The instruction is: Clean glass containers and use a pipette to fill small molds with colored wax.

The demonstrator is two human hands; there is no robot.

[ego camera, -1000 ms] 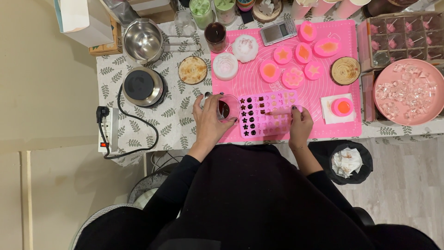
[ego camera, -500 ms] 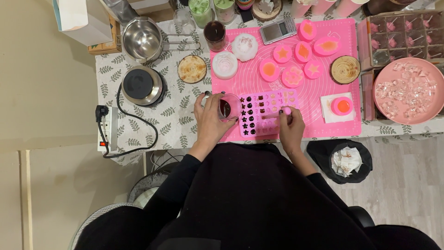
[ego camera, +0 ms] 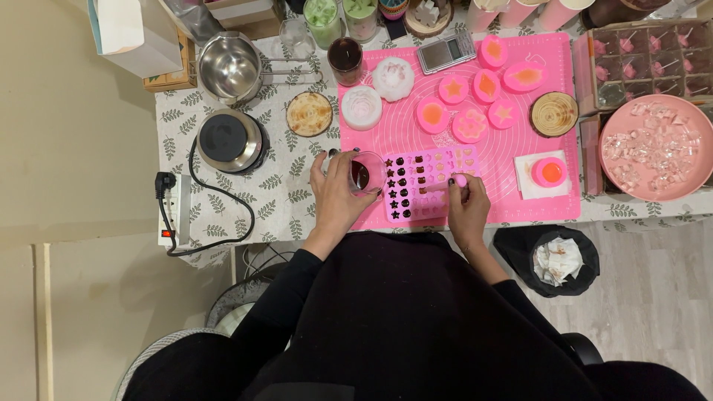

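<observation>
Tabletop (ego camera: 282, 186) w/ leaf-print cloth fills upper frame; big pink mat (ego camera: 520, 193) lies center-right. At its lower-left corner sits the pink mold tray (ego camera: 431, 197), long axis running left-right, left cavities dark-filled, right ones empty. Left hand (ego camera: 338, 194) has fingers wrapped round a small glass cup (ego camera: 365, 174) of dark liquid, touching tray's left edge. Right hand (ego camera: 466, 208) rests on tray's right part, fingers curled; can't tell if pinching anything. Hot plate (ego camera: 229, 139) and cork coaster (ego camera: 310, 113) lie upper left, well apart.

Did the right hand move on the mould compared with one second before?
Yes. The right hand has shifted left along the mould, away from its right edge, toward the cup.
</observation>
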